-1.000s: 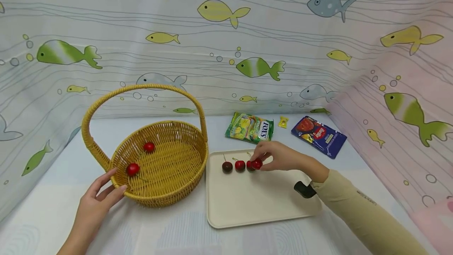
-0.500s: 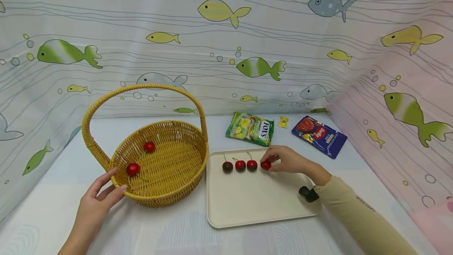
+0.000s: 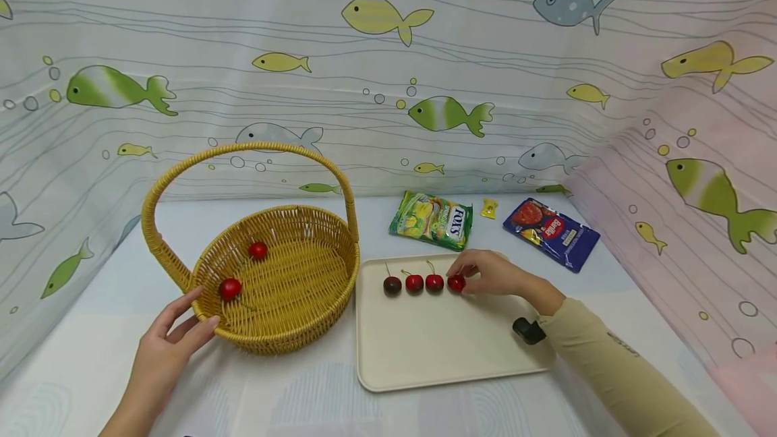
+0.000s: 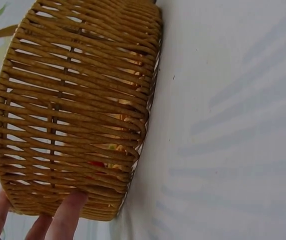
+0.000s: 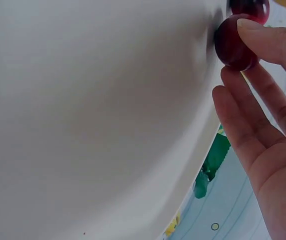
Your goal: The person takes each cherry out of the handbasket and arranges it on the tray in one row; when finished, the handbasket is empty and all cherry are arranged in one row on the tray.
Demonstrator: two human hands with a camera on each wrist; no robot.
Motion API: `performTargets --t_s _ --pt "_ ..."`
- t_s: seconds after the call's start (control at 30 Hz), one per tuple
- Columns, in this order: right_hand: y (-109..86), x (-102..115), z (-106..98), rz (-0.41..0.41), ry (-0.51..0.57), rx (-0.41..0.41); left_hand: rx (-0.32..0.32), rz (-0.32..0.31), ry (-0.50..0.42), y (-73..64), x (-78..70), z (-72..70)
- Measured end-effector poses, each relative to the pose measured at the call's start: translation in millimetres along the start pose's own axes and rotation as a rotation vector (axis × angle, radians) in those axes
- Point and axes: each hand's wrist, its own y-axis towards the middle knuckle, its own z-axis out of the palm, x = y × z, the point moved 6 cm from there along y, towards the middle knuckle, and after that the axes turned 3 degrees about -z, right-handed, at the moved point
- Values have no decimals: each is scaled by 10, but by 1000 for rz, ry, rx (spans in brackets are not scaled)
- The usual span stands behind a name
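My right hand [image 3: 494, 274] pinches a dark red cherry [image 5: 233, 44] between thumb and fingertips, low at the tray's far side. To its left stand three more cherries in a row, the nearest a red cherry [image 3: 434, 282] and the farthest a darker cherry [image 3: 392, 285], stems up. They are on the cream tray [image 3: 443, 349]. At the left, my left hand [image 3: 166, 346] grips the near-left rim of a yellow wicker basket [image 3: 291, 340], with fingertips against its woven wall in the left wrist view. Two red cherries [image 3: 230, 289] lie inside the basket.
The basket's tall handle [image 3: 255, 147] arches over it. Behind the tray lie a green Fox's candy bag [image 3: 432, 220], a small yellow wrapped candy [image 3: 489, 208] and a blue Barilla pouch [image 3: 551, 233]. A fish-print curtain [image 3: 364, 86] hangs at the back.
My right hand moved the cherry rightward, from overlapping the third cherry to the right end of the row, and lowered it at the tray. The left hand stays on the basket.
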Motion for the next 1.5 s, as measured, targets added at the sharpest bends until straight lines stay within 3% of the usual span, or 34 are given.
performTargets --t_s 0.53,1.03,1.23,1.5 --pt "11 198 -184 -106 -11 -41 3 7 17 30 -30 27" --pt "494 851 -136 -276 -33 -39 -3 -27 19 7 82 -34" --pt "676 1098 -63 -380 -11 -31 -4 -15 34 35 78 -45" --pt "911 1383 76 -437 7 15 -5 -31 66 42 86 -41"
